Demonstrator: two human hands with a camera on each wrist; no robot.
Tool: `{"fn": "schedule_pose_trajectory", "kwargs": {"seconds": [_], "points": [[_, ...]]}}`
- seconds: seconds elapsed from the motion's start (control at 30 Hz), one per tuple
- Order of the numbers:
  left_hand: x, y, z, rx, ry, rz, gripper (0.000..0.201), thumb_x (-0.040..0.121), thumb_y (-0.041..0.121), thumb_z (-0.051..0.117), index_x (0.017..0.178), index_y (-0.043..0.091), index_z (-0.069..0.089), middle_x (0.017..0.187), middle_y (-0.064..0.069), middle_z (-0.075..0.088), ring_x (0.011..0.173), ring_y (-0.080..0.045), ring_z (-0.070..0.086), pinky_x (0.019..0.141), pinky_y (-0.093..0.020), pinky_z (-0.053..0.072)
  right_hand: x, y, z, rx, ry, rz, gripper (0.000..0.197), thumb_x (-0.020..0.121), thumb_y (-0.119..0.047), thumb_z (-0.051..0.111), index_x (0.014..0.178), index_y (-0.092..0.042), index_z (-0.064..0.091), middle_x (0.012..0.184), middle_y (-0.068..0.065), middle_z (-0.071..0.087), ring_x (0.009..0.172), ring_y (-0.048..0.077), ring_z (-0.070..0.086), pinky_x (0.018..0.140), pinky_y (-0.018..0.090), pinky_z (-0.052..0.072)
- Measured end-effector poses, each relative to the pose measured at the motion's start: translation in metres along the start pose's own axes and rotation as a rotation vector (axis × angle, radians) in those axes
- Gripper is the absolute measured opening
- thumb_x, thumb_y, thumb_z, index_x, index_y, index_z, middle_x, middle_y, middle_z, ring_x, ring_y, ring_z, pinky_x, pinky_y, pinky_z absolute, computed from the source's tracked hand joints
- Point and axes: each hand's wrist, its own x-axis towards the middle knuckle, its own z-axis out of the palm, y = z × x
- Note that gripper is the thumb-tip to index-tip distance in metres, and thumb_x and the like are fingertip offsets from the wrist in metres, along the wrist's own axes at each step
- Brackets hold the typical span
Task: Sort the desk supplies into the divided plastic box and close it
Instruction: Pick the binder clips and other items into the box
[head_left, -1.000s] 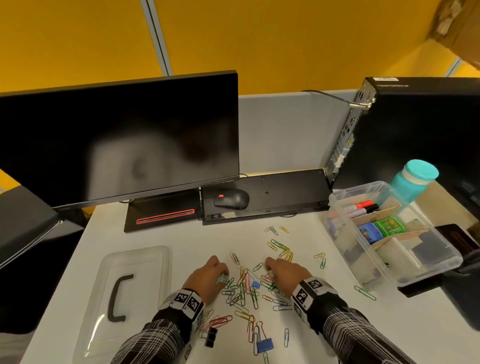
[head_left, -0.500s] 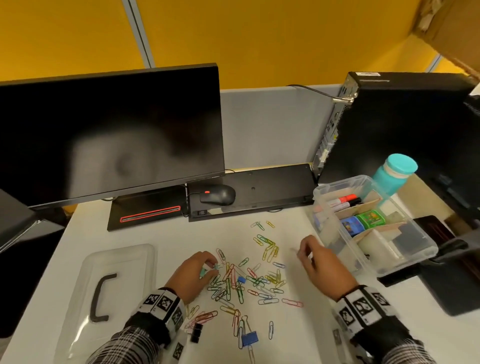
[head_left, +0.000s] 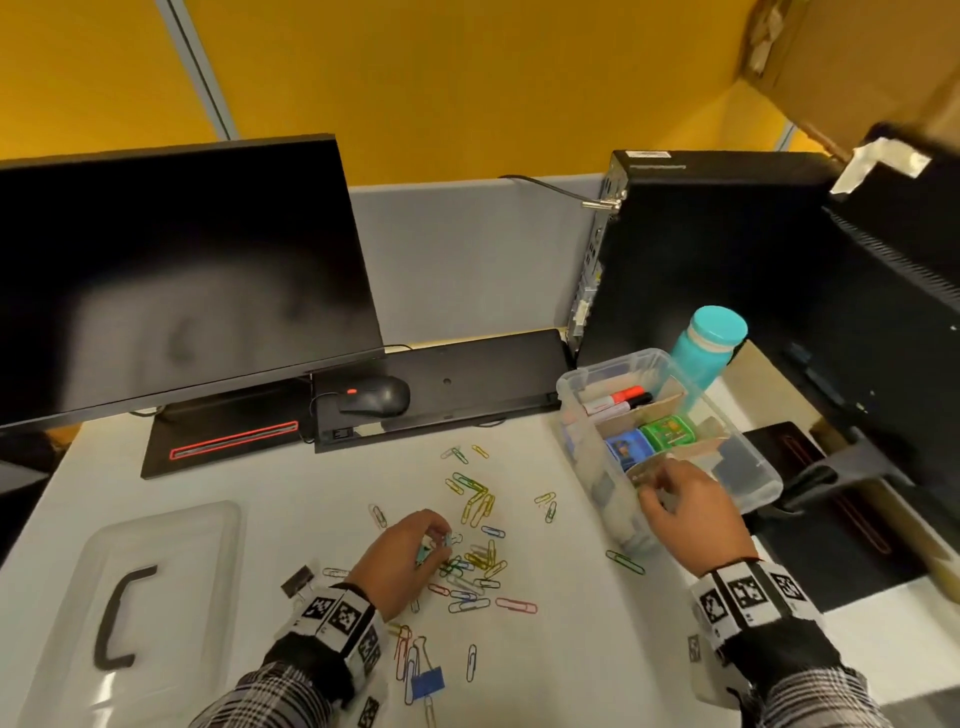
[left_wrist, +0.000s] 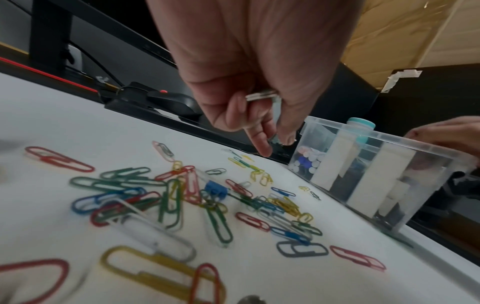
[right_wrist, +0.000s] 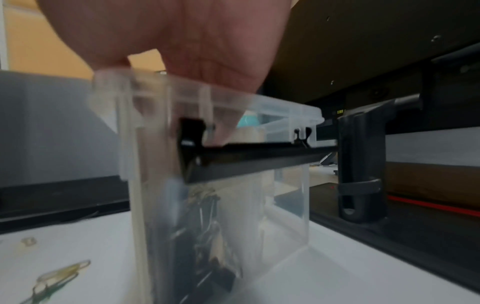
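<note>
While your left hand (head_left: 402, 556) pinches a few paper clips (left_wrist: 261, 96), right hand (head_left: 685, 506) reaches into the box (head_left: 753, 467) at the desk's right edge, grip unclear; clips are light and slippery, so pinch them by the loops.

Monitor (head_left: 171, 270), mouse (head_left: 376, 397) — teal bottle (head_left: 709, 345) by computer tower (head_left: 727, 260).

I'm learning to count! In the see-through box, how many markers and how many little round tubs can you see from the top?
Markers: 2, the red-capped marker and the black-capped marker
Little tubs: 2, the blue tub and the green tub
Total: 4
</note>
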Motion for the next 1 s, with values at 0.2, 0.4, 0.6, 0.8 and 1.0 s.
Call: {"fn": "schedule_pose_trajectory", "kwargs": {"seconds": [0.2, 0.4, 0.6, 0.8, 1.0], "points": [[-0.001, 0.025, 0.013, 0.044, -0.043, 0.007, 0.015, 0.093, 0.031, 0.054, 0.107, 0.032, 0.049, 0.104, 0.014, 0.057, 0.089, 0.006, 0.051, 0.071, 0.0, 0.035, 0.009, 0.027, -0.025, -0.043, 0.28, 0.04, 0.015, 0.085, -0.022, 0.053, 0.098, -0.016, 0.06, 0.106, 0.005, 0.058, 0.099, 0.023, 0.05, 0.084, 0.04, 0.044], [0.02, 0.112, 0.018, 0.068, -0.07, 0.156, 0.02, 0.093, 0.03, 0.052, 0.112, 0.025, 0.052, 0.113, 0.009, 0.056, 0.096, -0.007, 0.056, 0.082, -0.017, 0.044, 0.01, 0.06, -0.011, -0.049, 0.193, 0.22, 0.052, 0.091, -0.02, 0.049, 0.14, -0.012, 0.036, 0.152, 0.01, 0.028, 0.14, 0.029, 0.022, 0.114, 0.05, 0.023], [0.073, 0.211, 0.036, 0.362, -0.101, 0.221, 0.032, 0.092, 0.017, 0.049, 0.123, 0.009, 0.046, 0.124, -0.013, 0.05, 0.096, -0.034, 0.06, 0.08, -0.041, 0.051, 0.009, 0.063, -0.006, 0.058, 0.243, 0.175, 0.048, 0.09, -0.017, 0.045, 0.138, -0.012, 0.04, 0.153, 0.009, 0.025, 0.142, 0.026, 0.016, 0.115, 0.047, 0.021], [0.108, 0.255, 0.066, 0.444, -0.151, 0.086, 0.061, 0.086, 0.007, 0.058, 0.139, -0.001, 0.028, 0.139, -0.021, 0.039, 0.117, -0.037, 0.053, 0.091, -0.043, 0.047, 0.008, 0.067, -0.004, 0.06, 0.243, 0.151, 0.057, 0.081, -0.033, 0.031, 0.132, -0.012, 0.044, 0.151, 0.008, 0.026, 0.14, 0.025, 0.016, 0.114, 0.045, 0.022], [0.101, 0.251, 0.075, 0.387, -0.147, 0.137, 0.041, 0.092, 0.01, 0.048, 0.131, 0.003, 0.038, 0.13, -0.021, 0.047, 0.11, -0.039, 0.055, 0.086, -0.045, 0.046, 0.008, 0.07, -0.004, 0.053, 0.243, 0.132, 0.047, 0.085, -0.025, 0.039, 0.13, -0.011, 0.047, 0.151, 0.009, 0.027, 0.14, 0.027, 0.018, 0.113, 0.046, 0.022]]}}
